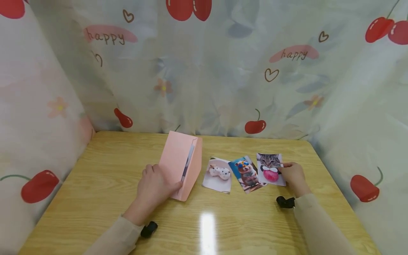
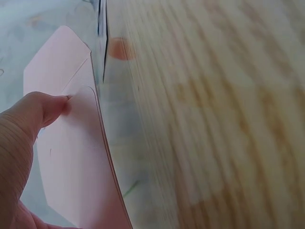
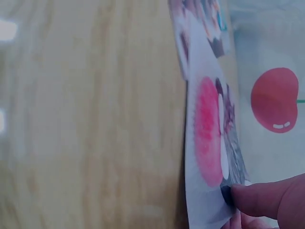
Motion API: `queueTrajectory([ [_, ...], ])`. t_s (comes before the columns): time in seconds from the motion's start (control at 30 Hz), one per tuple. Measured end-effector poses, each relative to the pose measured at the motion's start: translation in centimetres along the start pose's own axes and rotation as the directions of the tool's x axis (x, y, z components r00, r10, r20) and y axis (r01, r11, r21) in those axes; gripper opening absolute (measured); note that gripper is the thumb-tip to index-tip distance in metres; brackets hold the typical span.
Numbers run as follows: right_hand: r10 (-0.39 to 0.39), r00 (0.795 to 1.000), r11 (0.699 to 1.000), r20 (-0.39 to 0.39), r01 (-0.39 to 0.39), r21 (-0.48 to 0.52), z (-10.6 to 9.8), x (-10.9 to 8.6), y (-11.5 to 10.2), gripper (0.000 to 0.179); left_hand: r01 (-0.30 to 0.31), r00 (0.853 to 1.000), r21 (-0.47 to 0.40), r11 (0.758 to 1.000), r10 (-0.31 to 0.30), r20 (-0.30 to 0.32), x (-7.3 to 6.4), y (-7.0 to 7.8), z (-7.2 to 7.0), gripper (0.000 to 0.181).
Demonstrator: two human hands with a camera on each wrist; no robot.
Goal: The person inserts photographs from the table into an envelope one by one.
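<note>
A pink envelope [image 1: 176,152] with its flap folded open is gripped by my left hand [image 1: 154,186], thumb on the side with the opening. In the left wrist view the thumb presses on the pink paper [image 2: 78,157]. My right hand [image 1: 294,177] pinches the right edge of a cat photo [image 1: 271,170] showing a grey tabby and a pink ball. Left of it lies a photo of an animal in blue sunglasses [image 1: 245,173], its corner overlapped by the cat photo. Further left is a photo of two small white animals [image 1: 218,175], close to the envelope.
The wooden table [image 1: 95,184] ends at a cherry-patterned curtain [image 1: 204,88] that hangs behind and on both sides. A black wrist camera [image 1: 149,229] sits under the left forearm, and another black wrist camera [image 1: 285,202] is by the right cuff.
</note>
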State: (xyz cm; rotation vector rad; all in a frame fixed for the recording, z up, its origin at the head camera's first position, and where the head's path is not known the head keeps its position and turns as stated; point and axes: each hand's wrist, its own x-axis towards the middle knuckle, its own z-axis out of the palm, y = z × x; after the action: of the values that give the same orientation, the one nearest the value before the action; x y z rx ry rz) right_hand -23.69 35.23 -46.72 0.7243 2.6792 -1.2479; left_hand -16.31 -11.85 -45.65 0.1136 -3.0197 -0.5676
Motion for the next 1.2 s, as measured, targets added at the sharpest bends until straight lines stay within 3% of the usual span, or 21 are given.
queueTrajectory([
  [0.13, 0.023, 1.0, 1.0, 0.004, -0.023, 0.011, -0.4, 0.4, 0.0, 0.033, -0.009, 1.0, 0.001, 1.0, 0.009, -0.013, 0.1, -0.1, 0.0, 0.1],
  [0.37, -0.026, 1.0, 0.998, 0.0, 0.026, 0.062, -0.8, 0.5, -0.8, 0.035, -0.019, 0.999, -0.007, 1.0, 0.018, -0.032, 0.3, 0.0, 0.0, 0.098],
  [0.47, -0.035, 0.999, 0.994, 0.03, 0.031, 0.108, -0.9, 0.4, -1.1, 0.035, -0.021, 0.999, -0.01, 1.0, 0.021, -0.027, 0.4, 0.1, 0.1, 0.098],
  [0.77, -0.002, 0.991, 0.993, 0.133, -0.013, 0.114, -1.1, 0.0, -2.0, 0.046, 0.0, 1.0, -0.019, 1.0, 0.0, 0.005, 0.4, 0.3, 0.3, 0.1],
  [1.03, -0.099, 0.975, 0.959, 0.197, 0.041, 0.279, 0.4, -1.5, -4.1, 0.041, -0.018, 1.0, -0.016, 1.0, 0.018, -0.009, 0.3, 0.5, 0.3, 0.099],
  [1.2, -0.178, 0.955, 0.932, 0.235, 0.088, 0.352, 1.6, -2.7, -5.5, 0.041, -0.022, 1.0, -0.011, 1.0, 0.022, -0.013, 0.3, 0.7, 0.2, 0.099],
])
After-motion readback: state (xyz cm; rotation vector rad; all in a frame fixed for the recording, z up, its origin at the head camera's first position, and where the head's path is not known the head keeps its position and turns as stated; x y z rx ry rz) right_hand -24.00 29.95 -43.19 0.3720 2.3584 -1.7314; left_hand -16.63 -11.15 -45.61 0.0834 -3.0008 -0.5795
